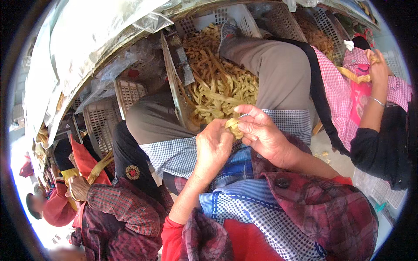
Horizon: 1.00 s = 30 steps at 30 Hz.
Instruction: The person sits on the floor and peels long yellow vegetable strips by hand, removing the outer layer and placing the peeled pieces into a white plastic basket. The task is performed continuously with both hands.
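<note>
Between my two hands, above my lap, is a small knotted bundle of yellowish-green strips (234,128), perhaps a pickled vegetable. My left hand (214,143) pinches its left side, the fingers curled in. The thumb and fingers of my right hand (261,132) grip the right side, with the index finger raised. Just beyond the hands, between my knees, a crate holds a heap of similar strips (225,94), yellow-green near me and browner farther off. A checked apron (173,155) covers my lap.
Plastic crates (103,124) stand to the left and a further crate of brown strips (315,36) at the upper right. A plastic-covered table edge (107,49) curves across the upper left. Co-workers sit close on both sides, their hands (378,70) holding similar strips.
</note>
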### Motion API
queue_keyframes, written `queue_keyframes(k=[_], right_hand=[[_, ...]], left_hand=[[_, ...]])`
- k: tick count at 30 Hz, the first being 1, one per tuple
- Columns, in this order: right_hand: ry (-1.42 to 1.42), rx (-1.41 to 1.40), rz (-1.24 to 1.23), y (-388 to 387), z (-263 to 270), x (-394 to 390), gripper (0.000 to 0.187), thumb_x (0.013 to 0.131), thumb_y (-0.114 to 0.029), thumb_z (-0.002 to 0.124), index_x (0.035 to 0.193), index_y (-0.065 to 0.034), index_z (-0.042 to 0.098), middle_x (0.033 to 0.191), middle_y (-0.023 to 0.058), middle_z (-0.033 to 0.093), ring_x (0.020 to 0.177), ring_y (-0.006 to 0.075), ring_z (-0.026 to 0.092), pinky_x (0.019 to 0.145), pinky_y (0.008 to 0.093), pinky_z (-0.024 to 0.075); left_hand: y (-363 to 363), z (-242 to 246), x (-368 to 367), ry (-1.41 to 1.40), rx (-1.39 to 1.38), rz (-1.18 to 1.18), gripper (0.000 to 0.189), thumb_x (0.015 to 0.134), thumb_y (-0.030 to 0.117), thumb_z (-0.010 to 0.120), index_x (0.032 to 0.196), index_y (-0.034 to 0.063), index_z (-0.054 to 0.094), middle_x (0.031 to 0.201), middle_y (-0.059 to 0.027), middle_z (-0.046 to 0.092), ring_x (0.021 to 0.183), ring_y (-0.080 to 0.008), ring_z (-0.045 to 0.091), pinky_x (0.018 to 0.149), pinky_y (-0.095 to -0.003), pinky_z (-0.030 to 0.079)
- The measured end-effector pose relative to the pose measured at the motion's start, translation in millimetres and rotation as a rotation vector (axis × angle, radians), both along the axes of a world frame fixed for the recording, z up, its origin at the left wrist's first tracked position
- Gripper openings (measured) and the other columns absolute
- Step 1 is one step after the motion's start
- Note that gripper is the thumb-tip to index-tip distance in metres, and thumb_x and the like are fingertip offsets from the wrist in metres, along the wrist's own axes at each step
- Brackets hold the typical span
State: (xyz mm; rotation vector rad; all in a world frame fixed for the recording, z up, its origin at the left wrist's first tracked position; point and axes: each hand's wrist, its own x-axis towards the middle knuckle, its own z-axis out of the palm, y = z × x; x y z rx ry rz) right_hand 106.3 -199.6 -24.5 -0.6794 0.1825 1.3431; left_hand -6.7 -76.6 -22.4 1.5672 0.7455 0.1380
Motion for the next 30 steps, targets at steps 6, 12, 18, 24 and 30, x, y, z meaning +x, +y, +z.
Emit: queue_keyframes(k=[6,12,18,24,30], right_hand=[[-0.151,0.105,0.189,-0.1,9.6,0.6,0.035,0.095,-0.022,0.059,0.124,-0.006,0.047,0.102,0.0036,0.059,0.078,0.0069,0.053,0.063,0.023,0.0465],[-0.809,-0.202,0.22,7.0,9.4,-1.4,0.023,0.101,-0.025,0.048,0.108,-0.004,0.054,0.091,0.002,0.057,0.076,0.0068,0.054,0.059,0.0217,0.0445],[-0.909,-0.193,0.456,-11.6,27.9,17.9,0.029,0.1,-0.023,0.046,0.086,-0.0012,0.059,0.07,0.0016,0.057,0.061,0.0074,0.053,0.054,0.0258,0.0435],[-1.639,-0.137,0.406,-14.7,27.0,36.5,0.026,0.084,-0.023,0.067,0.101,-0.003,0.063,0.089,0.0088,0.064,0.084,0.0285,0.063,0.077,0.0397,0.0487],[-2.291,0.16,0.584,7.3,60.3,25.3,0.019,0.078,-0.022,0.063,0.089,-0.0069,0.06,0.079,0.0041,0.055,0.08,0.0231,0.055,0.084,0.0386,0.043]], left_hand=[[5.0,3.1,-12.5,0.048,0.107,-0.214,0.017,0.087,0.009,0.055,0.099,-0.0008,0.061,0.075,-0.018,0.065,0.067,-0.0317,0.067,0.061,-0.0367,0.052],[9.5,26.7,-11.3,-0.053,0.68,-0.352,0.01,0.083,0.009,0.062,0.093,0.0066,0.063,0.076,-0.0105,0.064,0.066,-0.0315,0.064,0.056,-0.0385,0.051],[21.8,43.8,-17.1,-0.163,0.884,-0.403,0.016,0.076,0.004,0.062,0.091,0.0096,0.064,0.075,-0.0096,0.063,0.064,-0.0289,0.064,0.056,-0.0391,0.052],[33.6,52.7,-39.2,0.102,-0.099,-0.184,0.021,0.097,0.019,0.058,0.098,-0.0013,0.065,0.074,-0.0016,0.061,0.064,-0.0089,0.051,0.058,-0.0247,0.042],[21.5,77.9,-27.8,0.118,-0.288,-0.269,0.028,0.097,0.027,0.058,0.084,0.0024,0.062,0.067,0.0079,0.051,0.062,-0.0024,0.041,0.054,-0.0211,0.033]])
